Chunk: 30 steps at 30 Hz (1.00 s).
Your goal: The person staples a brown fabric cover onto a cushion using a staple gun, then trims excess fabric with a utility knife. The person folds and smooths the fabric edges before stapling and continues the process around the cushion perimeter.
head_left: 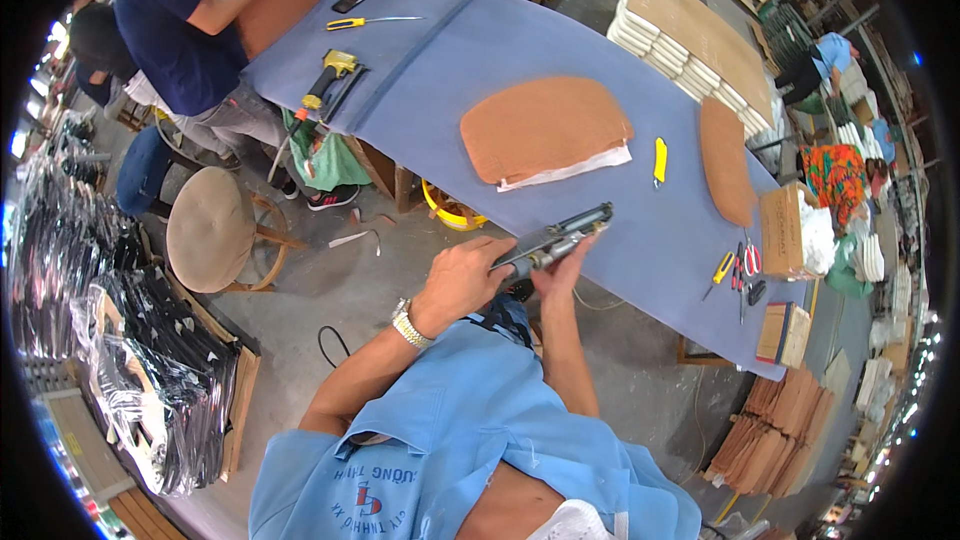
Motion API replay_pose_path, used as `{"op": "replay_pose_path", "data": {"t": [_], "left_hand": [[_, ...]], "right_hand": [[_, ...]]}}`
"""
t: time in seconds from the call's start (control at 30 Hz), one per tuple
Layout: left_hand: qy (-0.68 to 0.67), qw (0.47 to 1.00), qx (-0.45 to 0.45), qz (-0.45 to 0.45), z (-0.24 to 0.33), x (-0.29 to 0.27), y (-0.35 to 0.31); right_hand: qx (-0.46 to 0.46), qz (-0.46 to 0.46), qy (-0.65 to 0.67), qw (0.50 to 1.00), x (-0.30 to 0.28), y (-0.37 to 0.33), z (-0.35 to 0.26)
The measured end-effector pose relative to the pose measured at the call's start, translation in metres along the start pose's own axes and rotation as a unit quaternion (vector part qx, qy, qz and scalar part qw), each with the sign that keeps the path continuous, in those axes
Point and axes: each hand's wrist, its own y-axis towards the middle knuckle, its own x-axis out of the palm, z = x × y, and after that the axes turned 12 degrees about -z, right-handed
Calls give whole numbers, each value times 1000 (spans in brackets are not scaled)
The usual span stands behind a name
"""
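In front of my body, at the table's near edge, I hold a dark grey and silver staple gun (556, 242) with both hands. My left hand (458, 285), with a metal watch at its wrist, is closed round the rear part of the tool. My right hand (566, 268) grips the long magazine side from the right, its fingers partly hidden. Just beyond the tool, a brown upholstered pad (545, 127) with a white strip along its near edge lies on the blue-covered table (470, 50). A yellow utility knife (660, 160) lies right of the pad.
A second brown pad (727, 162), a yellow screwdriver (719, 271) and a cardboard box (785, 230) are at the right. At the far left lies a yellow staple gun (328, 80), near a co-worker (175, 25). A round stool (212, 230) and wrapped stacks (150, 380) stand left.
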Motion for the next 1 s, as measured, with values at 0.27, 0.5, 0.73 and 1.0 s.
{"op": "replay_pose_path", "data": {"t": [0.27,0.5,0.73,1.0], "left_hand": [[-30,993,99,65,38,-2,34],[20,965,218,142,50,-5,43],[40,960,241,138,65,8,45],[18,947,304,103,75,17,83]], "right_hand": [[-99,-78,-50,991,57,-57,-40],[-144,-99,-106,979,70,-86,-59],[-288,-92,-202,932,93,-91,-89],[-327,-144,-181,916,100,-99,-115]]}}
